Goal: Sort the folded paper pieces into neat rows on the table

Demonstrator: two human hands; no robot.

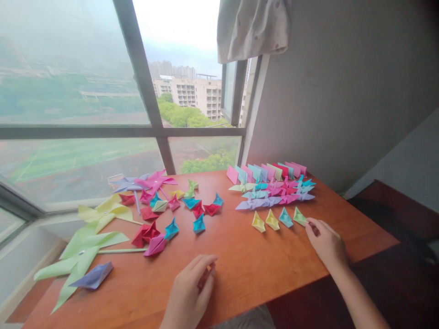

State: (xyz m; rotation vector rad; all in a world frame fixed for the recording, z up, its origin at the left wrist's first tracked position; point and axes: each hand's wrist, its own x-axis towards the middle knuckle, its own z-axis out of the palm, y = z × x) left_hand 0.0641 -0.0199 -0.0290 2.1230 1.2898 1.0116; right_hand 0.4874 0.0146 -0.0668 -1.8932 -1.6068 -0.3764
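At the right of the table, my right hand (325,242) pinches the near corner of a light green paper boat (299,216) between thumb and fingertips. That boat ends a row: beside it stand a light blue paper boat (286,218), a yellow paper boat (272,220) and another yellow paper boat (258,222) at the left end. My left hand (192,288) rests near the table's front edge with loosely curled fingers, a small gap between thumb and forefinger, and nothing visible in it. Its nearest paper item is a blue boat (199,224) farther back.
Behind the row lie folded paper cranes (274,196) and upright folded cards (260,172). Several loose boats, including a magenta boat (155,245) and a purple boat (92,276), lie at left with paper pinwheels (82,251). A window (157,131) borders the wooden table (247,260).
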